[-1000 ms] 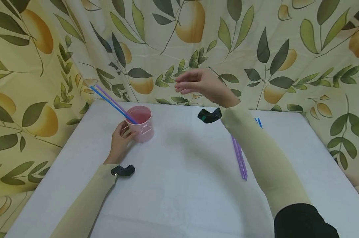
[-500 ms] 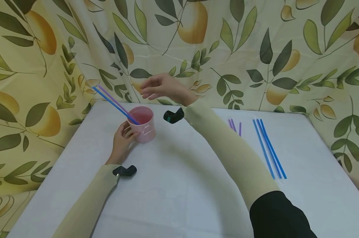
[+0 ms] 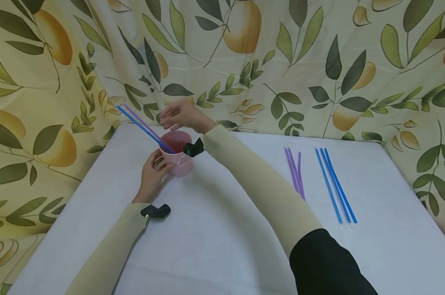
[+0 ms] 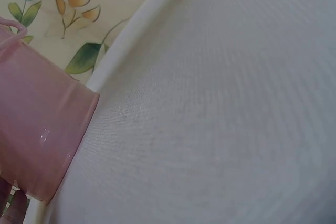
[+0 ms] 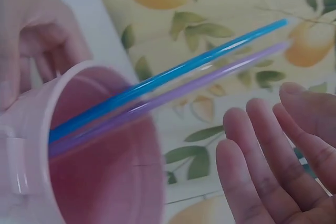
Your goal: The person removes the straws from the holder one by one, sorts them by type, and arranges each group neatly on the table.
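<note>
A pink cup [image 3: 181,164] with a small handle stands upright toward the back left of the white table. Inside it lean one blue straw [image 3: 137,123] and one purple straw [image 3: 142,122], both tilted left. My left hand [image 3: 151,174] grips the cup's left side, thumb in front. Above the cup's rim, apart from the straws, hovers my right hand [image 3: 187,116]; its fingers are loosely bent and hold nothing. In the right wrist view that hand [image 5: 278,166] is beside the straws, with the cup's opening [image 5: 105,171] facing it.
On the right half of the table [image 3: 222,246] lie several purple straws [image 3: 294,170], partly behind my right forearm. Several blue straws [image 3: 336,186] lie farther right. A fruit-patterned cloth [image 3: 240,73] hangs behind and to the left of the table.
My right hand has moved left, from over the table's middle to above the cup. The straws on the right have come into view. My left hand keeps its grip on the cup.
</note>
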The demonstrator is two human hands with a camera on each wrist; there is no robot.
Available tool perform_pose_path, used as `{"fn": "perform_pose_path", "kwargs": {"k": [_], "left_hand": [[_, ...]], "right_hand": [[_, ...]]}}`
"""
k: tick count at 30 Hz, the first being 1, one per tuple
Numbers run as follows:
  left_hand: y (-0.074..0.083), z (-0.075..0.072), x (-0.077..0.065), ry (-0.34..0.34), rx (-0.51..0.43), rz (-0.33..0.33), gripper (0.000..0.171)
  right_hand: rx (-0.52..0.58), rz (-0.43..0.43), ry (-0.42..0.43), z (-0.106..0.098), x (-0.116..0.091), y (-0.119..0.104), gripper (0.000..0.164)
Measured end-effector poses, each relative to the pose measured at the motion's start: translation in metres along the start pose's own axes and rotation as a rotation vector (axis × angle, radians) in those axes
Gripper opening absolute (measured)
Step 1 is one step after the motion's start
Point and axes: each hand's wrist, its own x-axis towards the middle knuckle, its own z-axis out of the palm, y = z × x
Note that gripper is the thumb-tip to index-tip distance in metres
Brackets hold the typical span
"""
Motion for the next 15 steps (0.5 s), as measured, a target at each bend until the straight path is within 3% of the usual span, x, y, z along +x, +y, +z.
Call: {"fn": "perform_pose_path", "kwargs": {"k": [10,15], "left_hand": [[0.003,0.0,-0.001,0.005,0.012,-0.023,0.074],[0.004,-0.001,-0.002,0.0,0.01,-0.023,0.074]], "right_hand": [[-0.069,0.003,0.031,0.022,0.019,0.021,0.024],[-0.063,0.055,0.008,0.03,0.022,0.024,0.027]]}}
